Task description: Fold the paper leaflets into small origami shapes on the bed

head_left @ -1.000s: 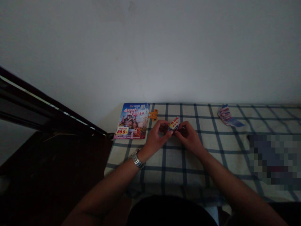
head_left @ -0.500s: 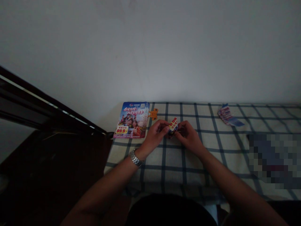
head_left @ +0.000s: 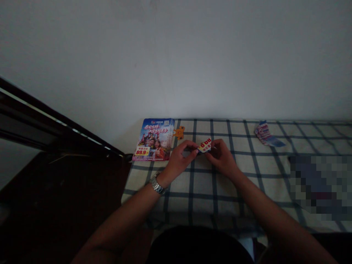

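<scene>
**Creased, pinched and not yet flat**

We see a small, glossy folded paper piece with red figures on yellow (head_left: 205, 145) held over the left part of the table covered in white-and-blue checked cloth (head_left: 203, 190), between its near and far edges. The left hand (head_left: 183, 156) pinches one end between thumb and fingers; the right hand (head_left: 222, 158) grips the other likewise.

We judge the folding partly done: the piece is already small, but a slanted flap stands up.

At the far left corner, a stack of blue-and-pink printed paper leaflets (head_left: 154, 141) lies flat and unfolded, beside an orange bear-shaped item (head_left: 179, 132). Towards the right, near the far edge, rests a blue-and-pink pleated paper bundle (head_left: 265, 134), seemingly already folded.
</scene>
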Available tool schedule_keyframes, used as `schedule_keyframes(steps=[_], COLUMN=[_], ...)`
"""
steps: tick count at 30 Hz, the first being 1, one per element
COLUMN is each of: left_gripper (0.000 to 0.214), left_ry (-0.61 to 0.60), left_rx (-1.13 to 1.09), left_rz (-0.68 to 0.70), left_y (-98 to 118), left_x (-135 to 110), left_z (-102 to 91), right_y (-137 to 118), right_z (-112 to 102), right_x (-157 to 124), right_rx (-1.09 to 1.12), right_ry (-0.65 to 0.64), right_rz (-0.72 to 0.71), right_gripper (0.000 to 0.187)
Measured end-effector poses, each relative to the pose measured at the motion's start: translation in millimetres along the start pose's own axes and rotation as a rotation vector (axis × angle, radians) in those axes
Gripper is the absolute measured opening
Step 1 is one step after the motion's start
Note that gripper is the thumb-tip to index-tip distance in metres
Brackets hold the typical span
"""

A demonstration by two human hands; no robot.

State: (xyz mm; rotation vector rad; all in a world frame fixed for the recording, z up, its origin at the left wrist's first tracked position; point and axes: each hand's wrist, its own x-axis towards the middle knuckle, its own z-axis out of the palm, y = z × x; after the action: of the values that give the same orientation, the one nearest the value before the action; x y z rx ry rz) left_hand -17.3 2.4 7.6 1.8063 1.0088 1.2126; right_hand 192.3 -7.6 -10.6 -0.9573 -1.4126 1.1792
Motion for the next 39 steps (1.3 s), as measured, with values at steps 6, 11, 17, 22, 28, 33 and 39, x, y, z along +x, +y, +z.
schedule_keyframes(steps=[6, 11, 17, 22, 28, 33, 39], left_gripper=[0.012, 0.014, 0.011, 0.011, 0.017, 0.014, 0.015], left_ry=[0.027, 0.007, -0.042, -0.055, 0.068, 0.106, 0.1], left_rx=[0.225, 0.33, 0.411, 0.443, 0.424, 0.328, 0.196], left_rz=[0.182, 0.245, 0.267, 0.286, 0.239, 0.185, 0.081], left_y=[-3.2, -0.2, -0.2, 0.4, 2.0, -7.0, -16.7], left_x=[-0.6, 0.0, -0.7, -1.7, 1.9, 6.4, 4.7], left_z=[-5.8, -7.4, -7.5, -8.4, -14.8, -18.1, -15.6], right_y=[-4.1, -8.5, -8.8, -7.7, -7.2, -5.4, -3.1], right_z=[-6.5, -10.7, -13.5, -15.8, -16.1, -17.7, -20.2], right_x=[0.1, -0.1, 0.8, 1.4, 1.9, 3.2, 4.6], right_rx=[-0.022, -0.141, -0.33, -0.343, -0.272, -0.205, -0.141], right_ry=[0.051, 0.022, -0.035, -0.045, -0.03, 0.006, 0.026], right_rz=[-0.028, -0.089, -0.159, -0.136, -0.104, -0.062, -0.013], right_gripper=[0.044, 0.044, 0.018, 0.013, 0.016, 0.021, 0.025])
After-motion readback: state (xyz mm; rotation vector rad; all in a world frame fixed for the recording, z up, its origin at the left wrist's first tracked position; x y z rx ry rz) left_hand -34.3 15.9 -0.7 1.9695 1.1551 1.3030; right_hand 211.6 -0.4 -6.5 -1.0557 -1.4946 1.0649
